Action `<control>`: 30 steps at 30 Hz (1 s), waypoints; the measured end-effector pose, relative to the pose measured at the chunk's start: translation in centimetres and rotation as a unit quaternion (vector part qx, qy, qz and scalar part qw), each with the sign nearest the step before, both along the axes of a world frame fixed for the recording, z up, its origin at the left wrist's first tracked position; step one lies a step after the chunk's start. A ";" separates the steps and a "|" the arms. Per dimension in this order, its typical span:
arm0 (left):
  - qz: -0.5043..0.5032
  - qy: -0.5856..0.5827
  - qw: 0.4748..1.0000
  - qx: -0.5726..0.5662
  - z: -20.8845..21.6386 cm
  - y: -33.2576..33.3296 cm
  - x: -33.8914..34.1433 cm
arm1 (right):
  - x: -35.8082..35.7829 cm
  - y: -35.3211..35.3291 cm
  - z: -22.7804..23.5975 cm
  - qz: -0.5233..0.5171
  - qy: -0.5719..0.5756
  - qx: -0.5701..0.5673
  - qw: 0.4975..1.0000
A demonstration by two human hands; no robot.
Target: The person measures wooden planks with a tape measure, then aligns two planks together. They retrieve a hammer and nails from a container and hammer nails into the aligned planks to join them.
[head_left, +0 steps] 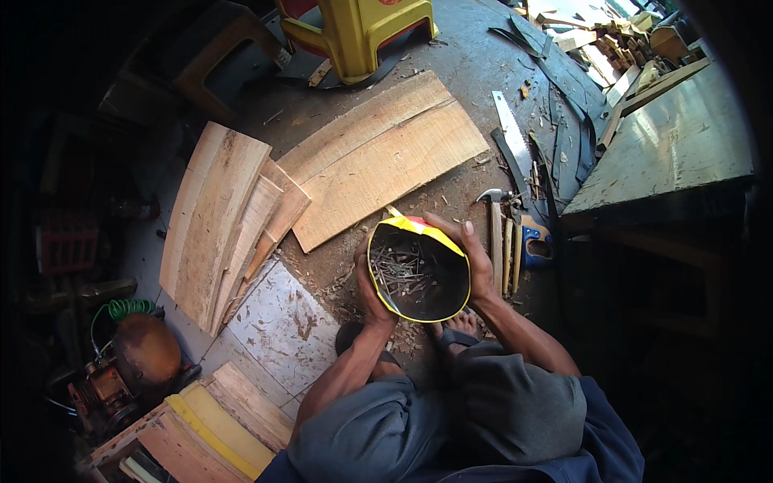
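Observation:
A round yellow-rimmed can [419, 272] with a dark inside holds several loose nails. I hold it between both hands, above my knees and sandalled feet. My left hand [368, 291] grips its left wall. My right hand [473, 251] wraps the right rim, thumb along the top edge. The can's open mouth faces up at me.
A claw hammer [493, 233] and a handsaw [519, 165] with a blue handle lie on the floor right of the can. Wide wooden planks [378, 157] and thinner boards [217, 217] lie ahead and left. A yellow stool [358, 32] stands far ahead, a green workbench [668, 149] at right, an air compressor [137, 358] at lower left.

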State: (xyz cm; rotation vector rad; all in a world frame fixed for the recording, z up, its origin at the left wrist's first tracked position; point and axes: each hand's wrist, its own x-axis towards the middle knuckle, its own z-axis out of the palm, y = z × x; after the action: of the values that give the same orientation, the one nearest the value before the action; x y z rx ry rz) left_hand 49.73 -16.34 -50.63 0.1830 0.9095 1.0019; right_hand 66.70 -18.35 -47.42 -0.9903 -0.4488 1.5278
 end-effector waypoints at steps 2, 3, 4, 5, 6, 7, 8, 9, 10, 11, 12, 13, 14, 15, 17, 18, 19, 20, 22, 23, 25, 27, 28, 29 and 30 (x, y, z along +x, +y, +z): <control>-0.057 0.114 0.988 0.082 -2.0 1.4 0.5 | 1.0 0.8 -2.5 0.005 -0.028 -0.046 0.999; -0.074 0.188 0.979 -0.011 -2.2 0.9 0.9 | 1.5 1.2 -3.4 0.009 -0.042 -0.067 0.997; -0.084 0.191 0.978 -0.021 -3.7 0.8 0.4 | 2.3 1.2 -4.1 0.008 -0.117 -0.089 0.989; -0.100 0.193 0.975 -0.041 -4.4 0.2 -0.4 | 2.8 0.9 -3.6 -0.001 -0.196 -0.072 0.978; -0.103 0.210 0.972 -0.001 -5.1 -0.5 -1.3 | 3.5 0.8 -2.9 -0.009 -0.274 -0.055 0.960; -0.117 0.224 0.967 0.040 -4.6 -0.7 -1.8 | 4.1 0.3 -1.5 -0.025 -0.351 -0.042 0.935; -0.111 0.199 0.972 0.047 -3.8 -0.9 -2.5 | 4.0 0.0 0.1 -0.044 -0.406 -0.047 0.912; -0.114 0.216 0.970 0.015 -3.7 -1.2 -3.3 | 3.9 -0.1 1.7 0.006 -0.412 -0.020 0.911; -0.116 0.232 0.966 -0.017 -3.7 -1.6 -4.2 | 3.7 -0.2 2.9 0.056 -0.417 0.007 0.907; -0.119 0.247 0.961 -0.050 -3.6 -2.1 -5.0 | 3.4 -0.4 4.0 0.107 -0.421 0.034 0.900; -0.120 0.246 0.959 -0.066 -4.7 -2.6 -5.8 | 2.3 0.1 4.7 0.144 -0.510 0.115 0.840; -0.127 0.247 0.958 -0.070 -4.9 -2.8 -6.1 | 1.5 0.2 3.6 0.193 -0.586 0.185 0.765; -0.133 0.247 0.957 -0.074 -4.9 -3.1 -6.4 | 0.7 0.3 2.7 0.263 -0.624 0.166 0.716; -0.139 0.248 0.956 -0.079 -5.1 -3.1 -6.6 | -0.1 0.4 1.9 0.330 -0.657 0.145 0.662; -0.143 0.252 0.955 -0.067 -4.7 -3.2 -6.5 | -1.9 0.9 0.0 0.317 -0.711 0.106 0.618; -0.145 0.256 0.954 -0.062 -4.5 -3.2 -6.4 | -2.4 1.0 -0.9 0.310 -0.735 0.087 0.597; -0.148 0.255 0.954 -0.054 -4.4 -3.3 -6.4 | -2.7 1.2 -1.6 0.309 -0.738 0.095 0.592; -0.152 0.254 0.954 -0.047 -4.3 -3.3 -6.3 | -2.8 1.5 -2.3 0.307 -0.741 0.103 0.588; -0.160 0.255 0.953 -0.033 -4.1 -3.1 -6.4 | -2.3 1.5 -2.6 0.303 -0.749 0.110 0.578; -0.164 0.257 0.952 -0.027 -4.0 -2.9 -6.4 | -1.7 1.3 -2.7 0.313 -0.744 0.107 0.581; -0.173 0.260 0.950 -0.017 -3.9 -2.8 -6.4 | -0.7 0.9 -2.4 0.332 -0.733 0.099 0.586; -0.181 0.250 0.951 -0.017 -4.9 -2.8 -6.8 | 0.0 0.3 -1.1 0.409 -0.725 0.100 0.544; -0.186 0.245 0.951 -0.016 -5.0 -2.7 -6.8 | -0.3 0.0 -0.6 0.409 -0.723 0.083 0.550; -0.192 0.257 0.947 -0.020 -5.1 -2.7 -6.5 | -0.5 -0.1 0.0 0.409 -0.721 0.067 0.556; -0.198 0.270 0.942 -0.025 -5.2 -2.7 -6.2 | -0.6 0.0 0.7 0.418 -0.712 0.053 0.562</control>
State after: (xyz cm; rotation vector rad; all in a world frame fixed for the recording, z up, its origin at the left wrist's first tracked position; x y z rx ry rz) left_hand 43.50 -19.01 -55.84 0.5948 1.3303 0.5522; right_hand 66.09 -18.34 -46.71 -1.9404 -2.4200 0.9884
